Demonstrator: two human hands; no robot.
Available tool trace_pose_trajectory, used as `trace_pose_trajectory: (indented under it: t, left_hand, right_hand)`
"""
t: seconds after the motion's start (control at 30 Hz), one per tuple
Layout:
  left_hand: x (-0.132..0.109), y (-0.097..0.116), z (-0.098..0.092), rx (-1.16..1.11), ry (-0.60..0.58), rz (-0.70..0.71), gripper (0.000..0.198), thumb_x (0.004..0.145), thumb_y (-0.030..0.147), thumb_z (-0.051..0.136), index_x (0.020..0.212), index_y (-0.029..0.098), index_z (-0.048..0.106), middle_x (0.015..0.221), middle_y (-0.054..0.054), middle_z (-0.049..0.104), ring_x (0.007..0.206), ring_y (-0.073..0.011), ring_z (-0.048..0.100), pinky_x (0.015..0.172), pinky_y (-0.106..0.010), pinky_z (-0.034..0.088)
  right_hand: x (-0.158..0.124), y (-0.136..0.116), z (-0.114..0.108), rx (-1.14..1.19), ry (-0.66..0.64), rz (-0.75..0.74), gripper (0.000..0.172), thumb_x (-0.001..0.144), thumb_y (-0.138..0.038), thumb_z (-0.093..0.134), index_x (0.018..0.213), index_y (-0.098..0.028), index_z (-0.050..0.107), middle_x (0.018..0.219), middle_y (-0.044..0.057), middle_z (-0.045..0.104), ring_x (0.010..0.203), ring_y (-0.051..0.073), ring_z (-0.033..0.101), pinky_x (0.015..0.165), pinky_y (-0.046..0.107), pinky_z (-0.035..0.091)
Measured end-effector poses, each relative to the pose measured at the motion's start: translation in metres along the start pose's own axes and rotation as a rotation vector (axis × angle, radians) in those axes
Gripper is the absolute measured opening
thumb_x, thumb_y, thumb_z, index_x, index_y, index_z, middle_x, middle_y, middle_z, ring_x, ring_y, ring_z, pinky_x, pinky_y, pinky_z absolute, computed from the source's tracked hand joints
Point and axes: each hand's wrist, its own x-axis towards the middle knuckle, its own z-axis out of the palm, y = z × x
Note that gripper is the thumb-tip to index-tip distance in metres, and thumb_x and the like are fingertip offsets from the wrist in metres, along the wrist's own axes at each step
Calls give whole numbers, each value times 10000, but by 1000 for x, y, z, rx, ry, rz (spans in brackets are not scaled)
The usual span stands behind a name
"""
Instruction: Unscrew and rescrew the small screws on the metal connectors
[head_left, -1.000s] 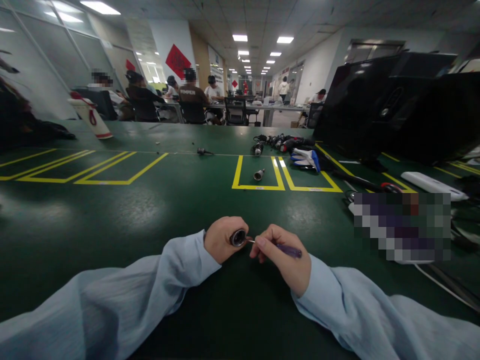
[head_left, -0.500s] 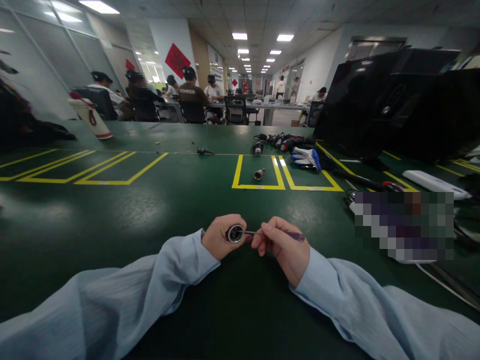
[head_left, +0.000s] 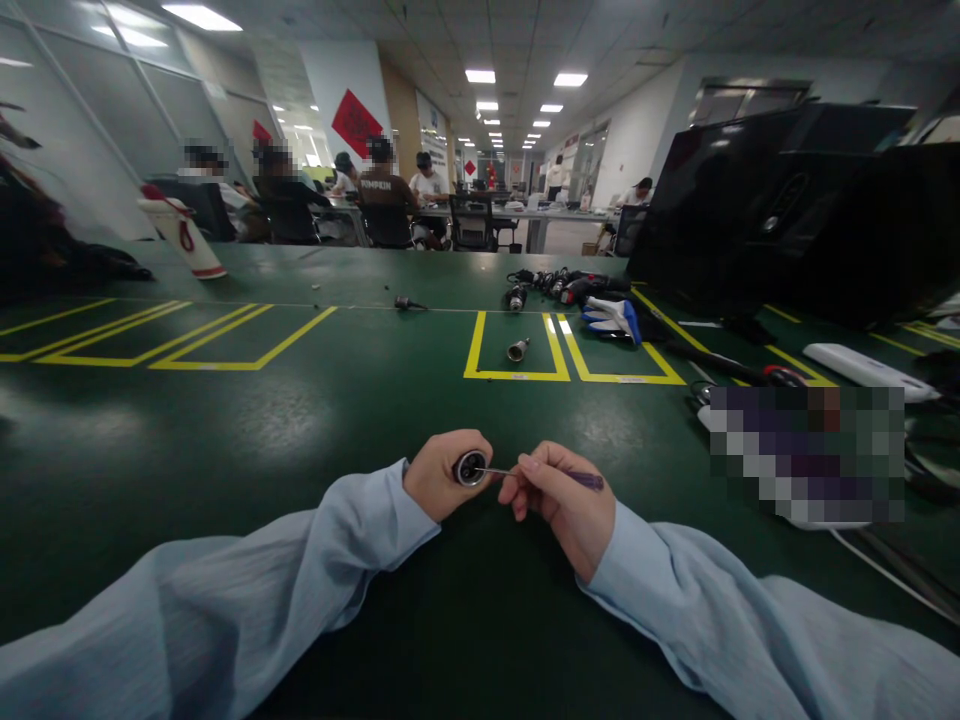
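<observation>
My left hand (head_left: 444, 474) is closed around a dark cylindrical part with a shiny metal rim (head_left: 471, 468), its round open end turned toward me. Between the fingers and thumb of my right hand (head_left: 564, 495) is a slim screwdriver (head_left: 588, 481) with a purple handle. Its thin shaft points left, and the tip reaches the mouth of the cylindrical part; the exact contact inside is too small to make out. Farther back, a small silver metal cone-shaped piece (head_left: 517, 349) lies within a yellow taped box on the green table (head_left: 360, 420).
Beyond the taped boxes lie a small dark part (head_left: 409, 303), a heap of dark tools and cables (head_left: 559, 284) and a blue-white glove (head_left: 611, 318). A white cup (head_left: 184, 235) stands back left. On the right are a large black monitor (head_left: 795, 210) and a white power strip (head_left: 870, 371).
My right hand has shifted slightly left and down, with the screwdriver's handle tilting a little. The left hand and the cylindrical part stay where they were.
</observation>
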Motion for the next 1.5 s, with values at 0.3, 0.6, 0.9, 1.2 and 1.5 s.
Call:
trace_pose_trajectory:
  t: [0.3,0.6,0.9,1.2,1.5]
  left_hand:
    - [0,3,-1,-38,3,-19,135,695,178,532,592,141,455,571,20,455,530,-81,422,496,-193,338]
    - [0,2,-2,-71,17,1,144,699,187,531,585,142,455,563,19,459,521,-80,430,488,-190,344]
    - [0,4,-2,-81,12,7,138,692,182,518,577,139,455,547,14,459,510,-82,427,482,-195,343]
    - [-1,5,-1,-76,35,-4,139,682,183,515,566,139,452,532,15,455,489,-78,416,463,-189,334]
    - [-2,2,-1,-43,39,31,139,674,182,528,566,144,448,530,25,450,494,-75,418,468,-183,333]
  right_hand:
    - [-4,0,-3,-269,-42,-145,196,766,-277,562,628,-147,512,604,13,614,519,93,507,514,231,401]
    - [-1,6,-5,-97,-66,-115,188,787,-268,543,644,-158,490,621,8,627,533,94,521,510,227,409]
    - [-2,10,-4,-138,-97,-165,161,801,-264,538,689,-150,521,683,18,638,601,101,547,578,247,438]
    - [-3,10,-2,-75,-100,-143,173,794,-281,542,681,-156,506,667,13,631,596,100,543,568,241,432]
    - [-4,10,-1,-188,-85,-137,188,791,-301,539,673,-158,507,658,14,621,581,105,535,548,243,435]
